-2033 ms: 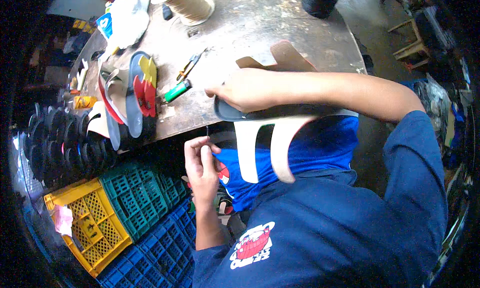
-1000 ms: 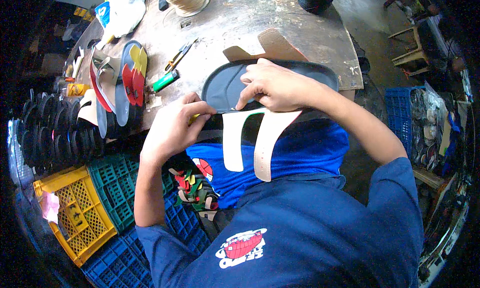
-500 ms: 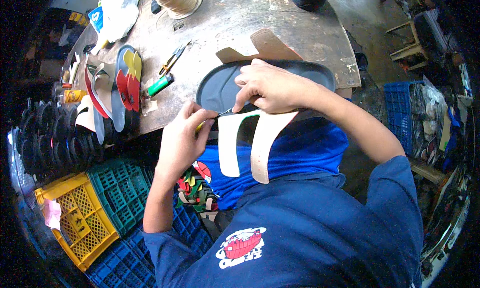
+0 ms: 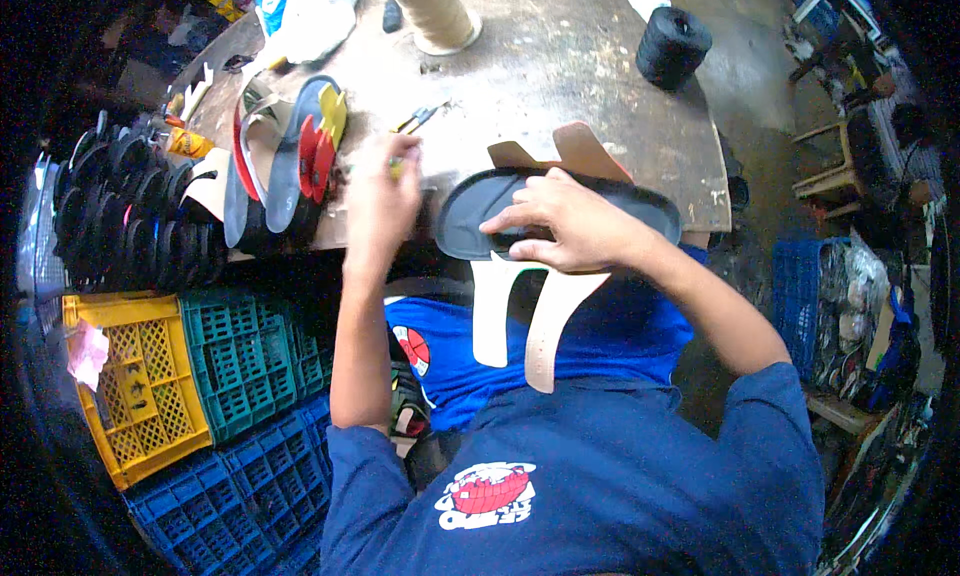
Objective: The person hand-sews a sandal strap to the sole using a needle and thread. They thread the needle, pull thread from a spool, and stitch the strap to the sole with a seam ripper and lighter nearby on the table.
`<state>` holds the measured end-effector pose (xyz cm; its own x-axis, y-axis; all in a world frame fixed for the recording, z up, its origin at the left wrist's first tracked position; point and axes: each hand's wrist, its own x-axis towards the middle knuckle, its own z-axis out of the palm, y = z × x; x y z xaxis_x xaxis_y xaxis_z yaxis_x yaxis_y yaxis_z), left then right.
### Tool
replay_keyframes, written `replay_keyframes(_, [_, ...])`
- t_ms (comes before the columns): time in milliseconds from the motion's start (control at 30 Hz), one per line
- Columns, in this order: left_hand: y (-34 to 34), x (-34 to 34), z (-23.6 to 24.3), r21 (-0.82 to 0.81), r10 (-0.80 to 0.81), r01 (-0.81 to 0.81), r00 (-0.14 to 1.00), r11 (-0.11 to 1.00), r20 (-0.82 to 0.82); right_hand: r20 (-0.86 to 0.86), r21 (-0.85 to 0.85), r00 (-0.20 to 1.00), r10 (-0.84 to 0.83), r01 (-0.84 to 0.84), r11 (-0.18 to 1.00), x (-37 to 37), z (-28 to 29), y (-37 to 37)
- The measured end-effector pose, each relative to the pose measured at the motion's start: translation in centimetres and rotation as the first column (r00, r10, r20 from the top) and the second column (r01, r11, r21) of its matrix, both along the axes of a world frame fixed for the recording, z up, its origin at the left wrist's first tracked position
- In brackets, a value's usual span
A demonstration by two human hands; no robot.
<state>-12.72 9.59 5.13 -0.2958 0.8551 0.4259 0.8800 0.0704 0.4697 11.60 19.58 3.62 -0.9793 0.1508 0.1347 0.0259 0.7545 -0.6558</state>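
Observation:
A black sandal sole (image 4: pixel 465 211) lies across my lap at the table's near edge. Pale strap pieces (image 4: pixel 490 316) hang from its near side, and brown strap pieces (image 4: pixel 590 154) stick up from its far side. My right hand (image 4: pixel 565 221) grips the sole from above, its thumb at the near edge by the pale straps. Raised to the left of the sole, my left hand (image 4: pixel 383 201) is closed around a small tool with a yellow handle (image 4: pixel 397 166); motion blurs it, and its tip cannot be made out. Just beyond this hand, a pair of snips (image 4: pixel 420 118) lies on the table.
Finished-looking sandals (image 4: pixel 285 166) with red and yellow straps lie at the left table edge, beside many black soles (image 4: pixel 130 206). A cream thread spool (image 4: pixel 435 16) and a black thread cone (image 4: pixel 673 48) stand farther back. Yellow (image 4: pixel 140 376) and green crates (image 4: pixel 240 361) are stacked lower left.
My left hand has lifted away from the sole's near edge with the yellow-handled tool. My right hand's fingers have loosened from a pinch and spread over the sole. The view has shifted.

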Motion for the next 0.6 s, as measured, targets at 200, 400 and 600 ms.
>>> replay_keyframes(200, [4.2,-2.3,-2.1,-0.072,0.059,-0.080,0.966,0.994,-0.252,0.131,0.066,0.970,-0.203,0.196,0.978,-1.6,0.6,-0.7])
replay_keyframes(400, [5.7,-5.0,-2.7,-0.160,0.068,-0.081,0.994,0.984,-0.081,0.079,-0.045,0.978,-0.192,0.196,0.980,-3.7,0.0,-1.5])
replay_keyframes(600, [2.3,-2.5,0.0,0.097,0.093,-0.108,0.984,0.989,0.151,-0.082,-0.063,0.935,-0.346,0.341,0.938,-3.6,-0.5,-1.4])
